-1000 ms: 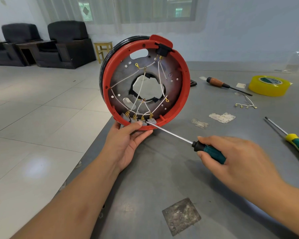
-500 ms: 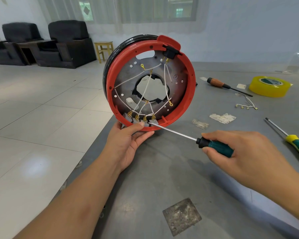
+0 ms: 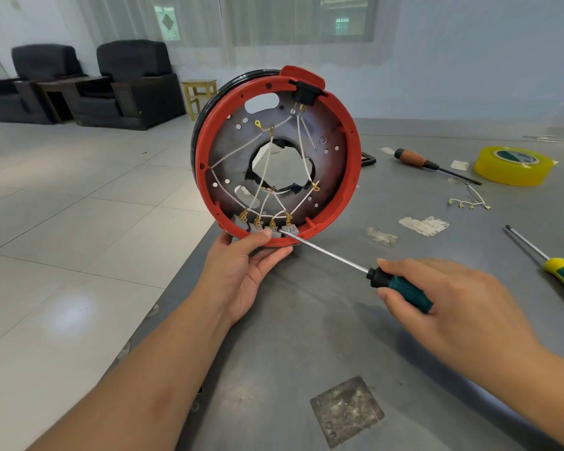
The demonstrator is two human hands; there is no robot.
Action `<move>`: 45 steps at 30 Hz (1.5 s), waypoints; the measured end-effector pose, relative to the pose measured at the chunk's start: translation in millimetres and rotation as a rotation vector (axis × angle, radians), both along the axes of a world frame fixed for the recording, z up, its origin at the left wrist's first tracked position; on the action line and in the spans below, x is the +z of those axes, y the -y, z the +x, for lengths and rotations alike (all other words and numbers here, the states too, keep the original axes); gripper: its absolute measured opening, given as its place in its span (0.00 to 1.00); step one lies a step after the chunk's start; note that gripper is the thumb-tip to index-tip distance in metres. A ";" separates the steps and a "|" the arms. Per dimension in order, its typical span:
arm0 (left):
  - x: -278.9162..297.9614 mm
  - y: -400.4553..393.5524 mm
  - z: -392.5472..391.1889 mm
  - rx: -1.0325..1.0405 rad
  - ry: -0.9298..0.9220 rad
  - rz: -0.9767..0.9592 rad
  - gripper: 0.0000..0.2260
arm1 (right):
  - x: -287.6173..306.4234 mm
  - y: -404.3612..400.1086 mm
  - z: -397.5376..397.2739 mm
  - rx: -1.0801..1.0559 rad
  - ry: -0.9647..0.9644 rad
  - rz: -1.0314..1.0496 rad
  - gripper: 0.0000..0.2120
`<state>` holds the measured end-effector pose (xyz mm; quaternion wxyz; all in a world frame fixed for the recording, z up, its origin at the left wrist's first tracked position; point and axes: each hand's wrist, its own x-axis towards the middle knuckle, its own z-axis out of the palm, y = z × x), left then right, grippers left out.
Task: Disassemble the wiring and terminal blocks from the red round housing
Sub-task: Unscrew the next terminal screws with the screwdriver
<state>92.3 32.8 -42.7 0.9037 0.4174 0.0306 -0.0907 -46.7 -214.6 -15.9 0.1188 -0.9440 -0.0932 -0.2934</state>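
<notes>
- The red round housing [image 3: 347, 203] stands on its edge at the near left corner of the grey table [image 3: 306, 336], its open face turned toward me.
- My left hand [image 3: 241, 271] cups the housing's bottom rim from below, thumb pressed over the rim beside the terminal blocks [image 3: 264, 227], fingers spread loosely under it.
- My right hand [image 3: 453, 304] has its grip closed around the dark green handle of a screwdriver [image 3: 401, 286]; the steel shaft slants up and left, its tip touching the rightmost grey terminal block.
- Four small grey terminal blocks sit in a row along the inside bottom of the housing, each with brass connectors.
- White wires [image 3: 264, 170] run from these blocks across the dark metal plate and its ragged centre hole, up to a black socket [image 3: 303, 94] at the top rim.
- On the table to the right lie a roll of yellow tape [image 3: 511, 166], a wooden-handled screwdriver [image 3: 430, 164], a loose bundle of wire [image 3: 469, 200] with brass ends, and a yellow-and-green screwdriver [image 3: 554, 266].
- Two black armchairs [image 3: 111, 83] stand on the tiled floor at far left.
</notes>
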 end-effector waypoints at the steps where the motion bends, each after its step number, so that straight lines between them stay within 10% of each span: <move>1: 0.1 -0.3 0.0 0.005 0.000 -0.003 0.20 | -0.8 -1.2 -0.2 -0.001 -0.003 0.006 0.14; 27: 1.5 4.7 -1.3 0.045 -0.039 -0.033 0.10 | -3.1 -11.1 -5.6 -0.016 -0.077 0.008 0.12; 34: 1.9 4.5 -2.1 0.014 -0.013 -0.015 0.22 | -3.9 5.3 -1.3 -0.015 -0.162 0.131 0.11; 45: 1.2 3.7 -1.1 0.027 0.011 -0.041 0.19 | -14.6 53.4 22.5 -0.095 0.043 0.346 0.14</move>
